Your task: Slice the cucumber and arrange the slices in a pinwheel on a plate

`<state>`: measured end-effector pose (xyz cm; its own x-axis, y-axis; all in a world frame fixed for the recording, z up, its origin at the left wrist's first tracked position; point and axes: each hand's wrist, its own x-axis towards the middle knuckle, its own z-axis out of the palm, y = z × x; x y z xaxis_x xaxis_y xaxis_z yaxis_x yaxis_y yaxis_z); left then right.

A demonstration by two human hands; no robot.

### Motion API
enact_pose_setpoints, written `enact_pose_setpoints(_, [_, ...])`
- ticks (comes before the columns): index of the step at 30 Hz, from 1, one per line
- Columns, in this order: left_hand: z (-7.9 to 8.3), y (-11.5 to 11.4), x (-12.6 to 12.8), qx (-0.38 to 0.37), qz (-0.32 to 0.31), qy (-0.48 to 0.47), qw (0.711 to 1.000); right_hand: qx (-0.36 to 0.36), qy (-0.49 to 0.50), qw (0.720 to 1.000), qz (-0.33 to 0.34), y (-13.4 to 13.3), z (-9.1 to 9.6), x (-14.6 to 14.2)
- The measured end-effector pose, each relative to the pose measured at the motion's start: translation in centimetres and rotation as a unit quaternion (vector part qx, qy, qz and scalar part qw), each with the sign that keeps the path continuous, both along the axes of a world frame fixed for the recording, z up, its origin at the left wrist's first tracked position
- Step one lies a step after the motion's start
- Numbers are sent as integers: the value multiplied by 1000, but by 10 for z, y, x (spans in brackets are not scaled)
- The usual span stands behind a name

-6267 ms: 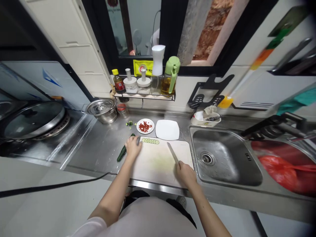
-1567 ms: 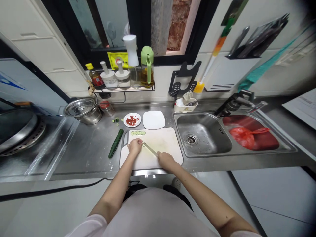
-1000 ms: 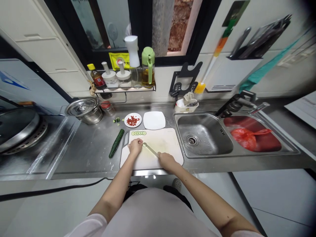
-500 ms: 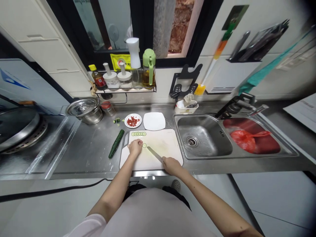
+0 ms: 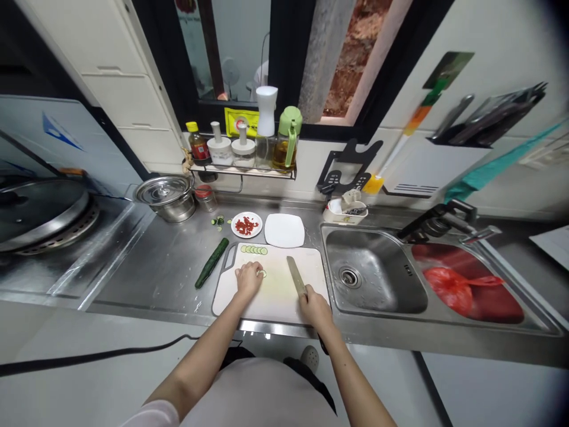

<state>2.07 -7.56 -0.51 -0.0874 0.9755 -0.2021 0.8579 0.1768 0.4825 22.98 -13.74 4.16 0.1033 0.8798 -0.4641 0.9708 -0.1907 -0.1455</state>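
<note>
My right hand (image 5: 315, 303) is wrapped around the handle of a kitchen knife (image 5: 296, 275), its blade pointing away from me over the right part of the white cutting board (image 5: 240, 303). Farther left on the board, my left hand (image 5: 249, 279) has its fingers closed down at a thin cucumber slice (image 5: 264, 274), which they partly cover. A row of overlapping cucumber slices (image 5: 254, 250) lies along the board's far edge. Left of the board, a whole dark green cucumber (image 5: 212, 263) rests on the steel counter.
Behind the board stand a plate of chopped red pieces (image 5: 247, 225) and a white square plate (image 5: 284, 230). Cucumber scraps (image 5: 217, 220) lie beside them. To the right is a sink (image 5: 376, 270); a lidded pot (image 5: 166, 198) stands back left.
The knife has moved right, away from the slice, and its blade has turned to point more straight away from me. My left hand has shifted over toward the single slice. The view has shifted.
</note>
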Motion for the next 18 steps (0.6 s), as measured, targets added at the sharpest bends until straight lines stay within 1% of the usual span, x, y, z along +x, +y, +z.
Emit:
enact_pose_setpoints(3, [-1, 2, -4, -13, 30, -47, 998, 0, -1, 1000, 5, 1, -1, 1])
enact_pose_setpoints(6, [-3, 6, -16, -10, 89, -88, 992, -5, 3, 1000, 6, 2, -2, 1])
enact_pose_setpoints(9, [-4, 14, -33, 3, 157, -97, 983, -9, 1, 1000, 6, 2, -1, 0])
enact_pose_setpoints(11, [-4, 20, -44, 5, 189, -95, 977, -9, -3, 1000, 7, 2, -1, -1])
enact_pose_setpoints(14, [-3, 29, -54, -1, 204, -83, 975, -9, -8, 1000, 6, 2, -1, -1])
enact_pose_setpoints(18, [-3, 37, -58, -7, 198, -49, 979, -16, -14, 1000, 8, 2, -2, -2])
